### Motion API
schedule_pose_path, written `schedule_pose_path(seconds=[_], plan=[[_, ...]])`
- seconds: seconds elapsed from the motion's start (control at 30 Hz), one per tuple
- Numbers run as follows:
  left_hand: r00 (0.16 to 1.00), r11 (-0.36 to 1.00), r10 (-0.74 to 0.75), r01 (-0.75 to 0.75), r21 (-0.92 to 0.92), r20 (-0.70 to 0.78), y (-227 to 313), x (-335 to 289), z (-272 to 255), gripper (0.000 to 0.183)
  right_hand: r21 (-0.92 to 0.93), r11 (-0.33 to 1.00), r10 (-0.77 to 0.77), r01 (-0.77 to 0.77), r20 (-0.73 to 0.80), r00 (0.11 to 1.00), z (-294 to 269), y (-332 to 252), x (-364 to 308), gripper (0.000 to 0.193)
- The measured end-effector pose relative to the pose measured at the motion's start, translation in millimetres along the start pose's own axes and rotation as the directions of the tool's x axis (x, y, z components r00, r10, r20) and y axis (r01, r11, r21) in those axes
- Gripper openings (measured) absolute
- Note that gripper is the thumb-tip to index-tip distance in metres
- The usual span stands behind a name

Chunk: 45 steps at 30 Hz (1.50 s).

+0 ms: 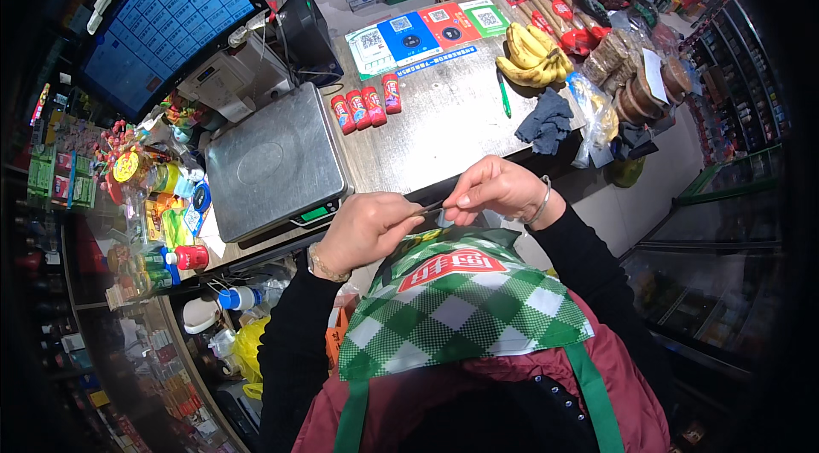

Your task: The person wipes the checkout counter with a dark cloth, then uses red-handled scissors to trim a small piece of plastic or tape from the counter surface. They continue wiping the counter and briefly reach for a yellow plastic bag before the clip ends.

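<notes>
Thin dark item (432, 209) between fingers (401, 212)

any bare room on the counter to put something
Bare counter lies between red packets and green pen, in front of the QR-code sheet; the scale platter is bare. Crowded: right end, with bananas and dark cloth.

A green-and-white checked apron (465, 316) spreads across the lower middle of the frame, with a red patch (452, 269) bearing pale lettering near its top. Plain green straps (351, 419) run down to the bottom edge over a maroon garment (627, 372), where small, shiny round studs (559, 392) form a line right of bottom centre. Long black sleeves (294, 351) reach the wrists. A pale beaded-looking bracelet (321, 264) circles the left wrist; a thin silvery bangle (542, 200), the right.
</notes>
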<state>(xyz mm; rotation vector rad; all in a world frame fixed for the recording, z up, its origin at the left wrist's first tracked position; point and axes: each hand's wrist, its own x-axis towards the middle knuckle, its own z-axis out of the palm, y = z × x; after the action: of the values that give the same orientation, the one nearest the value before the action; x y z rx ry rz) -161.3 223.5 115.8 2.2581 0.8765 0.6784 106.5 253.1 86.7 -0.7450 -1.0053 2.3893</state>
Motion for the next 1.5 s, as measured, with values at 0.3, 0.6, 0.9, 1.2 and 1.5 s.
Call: schedule_pose_path(seconds=[0.3, 0.6, 0.9, 1.2, 1.5], plan=[[0.997, 0.989, 0.060, -0.052, 0.138, -0.054, 3.7, 0.3, 2.9, 0.015, 0.102, 0.995, -0.004, 0.008, -0.033, 0.999, -2.3, 5.7, 0.8, 0.017], [0.987, 0.969, 0.139, -0.119, 0.216, -0.080, 2.2, 3.5, 7.5, 0.014, 0.158, 0.988, 0.009, 0.004, -0.085, 0.996, -0.5, 8.2, -0.2, 0.017], [0.988, 0.985, -0.147, 0.143, -0.093, -0.045, -3.1, -1.1, 0.1, 0.013, -0.220, 0.927, -0.348, 0.305, -0.194, 0.917, 21.3, 10.1, -4.6, 0.017], [0.980, 0.962, -0.185, 0.166, -0.215, -0.071, -0.2, 0.7, 0.8, 0.012, -0.350, 0.860, -0.455, 0.372, -0.191, 0.870, 20.3, 15.5, 0.6, 0.011], [0.977, 0.958, -0.203, 0.211, -0.194, 0.061, -4.1, 3.5, -10.4, 0.015, -0.295, 0.839, -0.519, 0.458, -0.182, 0.835, 14.1, 19.0, 6.4, 0.009]])
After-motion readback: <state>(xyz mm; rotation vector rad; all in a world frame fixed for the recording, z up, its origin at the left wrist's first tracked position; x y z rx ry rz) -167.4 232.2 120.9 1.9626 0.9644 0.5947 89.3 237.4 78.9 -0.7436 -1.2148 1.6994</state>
